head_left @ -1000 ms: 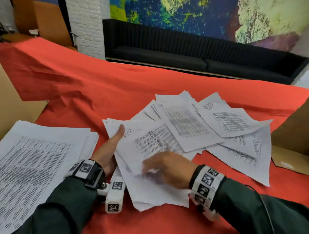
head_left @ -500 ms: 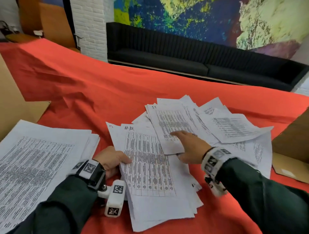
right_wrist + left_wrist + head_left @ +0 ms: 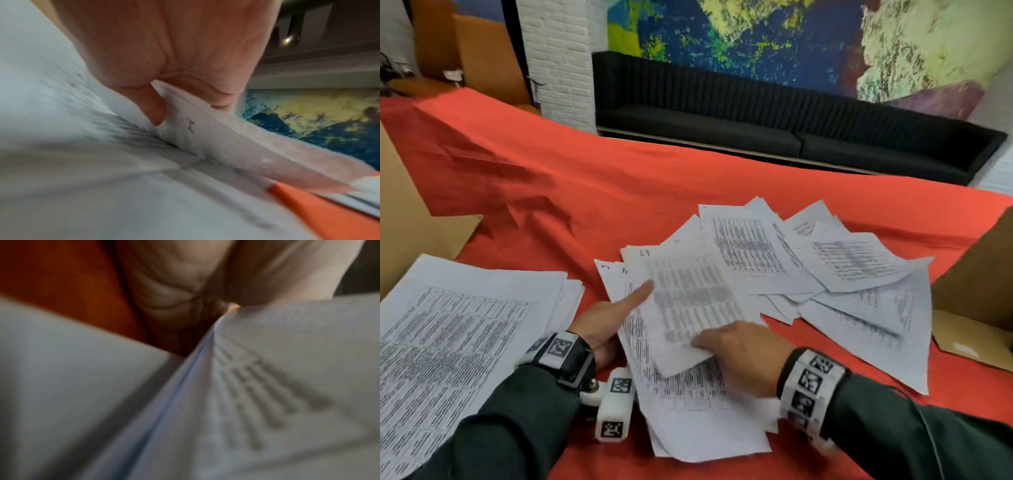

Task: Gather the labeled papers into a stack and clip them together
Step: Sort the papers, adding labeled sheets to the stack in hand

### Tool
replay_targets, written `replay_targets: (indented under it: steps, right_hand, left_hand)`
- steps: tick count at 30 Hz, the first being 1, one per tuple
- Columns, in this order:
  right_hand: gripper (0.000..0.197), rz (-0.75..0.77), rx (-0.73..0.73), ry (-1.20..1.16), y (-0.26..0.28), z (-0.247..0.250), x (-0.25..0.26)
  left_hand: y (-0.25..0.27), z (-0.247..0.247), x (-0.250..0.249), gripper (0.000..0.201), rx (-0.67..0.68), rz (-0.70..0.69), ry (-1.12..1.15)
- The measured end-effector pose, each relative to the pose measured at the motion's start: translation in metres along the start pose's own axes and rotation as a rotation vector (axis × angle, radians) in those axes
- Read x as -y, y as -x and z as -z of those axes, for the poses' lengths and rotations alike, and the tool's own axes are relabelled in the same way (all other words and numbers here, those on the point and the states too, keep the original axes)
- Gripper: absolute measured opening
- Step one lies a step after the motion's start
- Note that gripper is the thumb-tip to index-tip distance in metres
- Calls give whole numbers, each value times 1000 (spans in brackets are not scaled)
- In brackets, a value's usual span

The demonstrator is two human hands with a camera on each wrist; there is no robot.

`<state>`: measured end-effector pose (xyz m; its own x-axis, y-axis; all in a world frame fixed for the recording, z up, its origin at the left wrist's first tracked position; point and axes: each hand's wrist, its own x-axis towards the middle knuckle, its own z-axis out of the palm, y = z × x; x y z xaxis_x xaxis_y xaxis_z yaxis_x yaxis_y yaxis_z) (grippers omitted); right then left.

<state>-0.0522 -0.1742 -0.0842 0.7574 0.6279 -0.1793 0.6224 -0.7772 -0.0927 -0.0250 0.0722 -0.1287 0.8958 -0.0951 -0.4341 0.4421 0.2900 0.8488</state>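
Sheet marked "11" (image 3: 688, 301): printed table, handwritten label at its far left corner; lifted slightly and laid askew over the gathered pile (image 3: 698, 411), at the near centre of the surface (image 3: 619, 192).
Right hand (image 3: 739, 356): pinches the sheet's near edge; in the right wrist view the thumb lies on one face and the curled fingers (image 3: 216, 91) on the other.
Left hand (image 3: 609, 318): at the pile's left edge, thumb extended onto the paper; the left wrist view shows its fingers (image 3: 174, 293) curled against the sheets' edge, blurred, so the grip itself cannot be told for certain.
Gathered pile: several printed sheets, roughly aligned, edges uneven.
Loose sheets (image 3: 842, 267): fanned and overlapping, right of the pile and farther off.
Second stack (image 3: 455, 329): printed pages, near left, apart from the pile.
Surface covering: red cloth, creased at the left.
Cardboard (image 3: 976, 284): at the right edge.
Black sofa (image 3: 756, 116): behind the surface, under a painted mural.
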Motion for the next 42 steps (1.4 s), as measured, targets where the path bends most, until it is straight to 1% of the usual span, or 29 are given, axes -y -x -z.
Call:
replay_targets:
  steps: [2,3,4,5,6,7,9,10,11,12,13,14,15,16,18,20,21,23,25,27,29,31,32,35,37,38,39,40,42]
  right_hand:
    - [32,141,12,-33,12,-6,24]
    - [37,171,59,-63,17,-5,32]
    - [47,152,110,-115,23,1,36]
    - [56,87,146,-189,28,8,35]
    - [62,17,127,-268,34,13,29]
    - [67,-60,45,-328,39,20,20]
    - [75,-236,-269,-431,48,31,0]
    - [73,-337,-432,-550,52,36,-9]
    - [65,-423,-545,-743,54,42,-15]
    - [53,-430,-606,-974,56,50,-19]
    - [44,-365,-647,-1175,55,58,-22]
    - [39,-281,-699,-1278,55,68,-22]
    - [39,-208,-775,-1318,56,78,-21]
    - [40,-155,-874,-1319,58,90,-18]
    - [50,-59,-1072,-1278,66,116,-11]
    - [59,50,-1214,-1166,76,138,-7]
    - [60,83,-1261,-1115,81,146,-6]
    - [59,109,-1289,-1117,90,152,-5]
    - [55,65,-1259,-1139,95,146,-5]
    - [49,-35,-1226,-1166,95,130,-6]
    - [46,-122,-1207,-1210,92,116,-6]
    - [47,-148,-1200,-1199,88,111,-5]
    - [47,-141,-1203,-1175,86,113,-4]
    - [38,-109,-1269,-1066,85,128,0]
    - [38,-69,-1298,-1071,87,133,-3]
    - [41,-70,-1289,-1106,87,132,-7]
    - [43,-104,-1266,-1148,87,127,-11]
    - [43,-154,-1228,-1190,86,119,-15]
    - [41,-231,-1130,-1215,80,100,-21]
  left_hand:
    - [1,-1,3,37,-17,-2,-66]
    - [2,0,5,31,-54,-25,-121]
    - [3,4,6,29,-94,-55,-178]
    - [3,7,8,33,-105,-102,-232]
    - [6,11,6,44,-101,-159,-304]
    - [16,11,2,53,-89,-232,-359]
    - [35,14,-13,58,-91,-379,-401]
    - [46,13,-23,63,-112,-450,-423]
    - [56,10,-33,71,-130,-517,-430]
    - [67,5,-44,76,-124,-584,-420]
    - [77,-3,-56,79,-98,-653,-385]
    - [86,-13,-66,80,-66,-717,-350]
    - [92,-25,-75,78,-42,-784,-323]
    - [98,-39,-86,66,-14,-838,-333]
    - [110,-69,-103,27,35,-929,-456]
    - [121,-93,-115,29,67,-1027,-569]
    - [121,-99,-118,30,48,-1071,-586]
    - [121,-107,-120,34,-18,-1188,-563]
    - [117,-109,-111,37,-92,-1269,-464]
    - [109,-108,-96,34,-122,-1267,-382]
    - [101,-111,-79,30,-127,-1211,-360]
    - [98,-114,-73,23,-193,-1139,-390]
    - [99,-118,-74,21,-233,-1126,-409]
    - [111,-127,-92,14,-244,-1211,-426]
    - [117,-126,-102,16,-205,-1289,-459]
    - [116,-124,-104,16,-177,-1284,-477]
    - [110,-119,-103,17,-142,-1243,-467]
    - [102,-114,-99,17,-110,-1168,-428]
    - [83,-104,-86,18,-55,-981,-333]
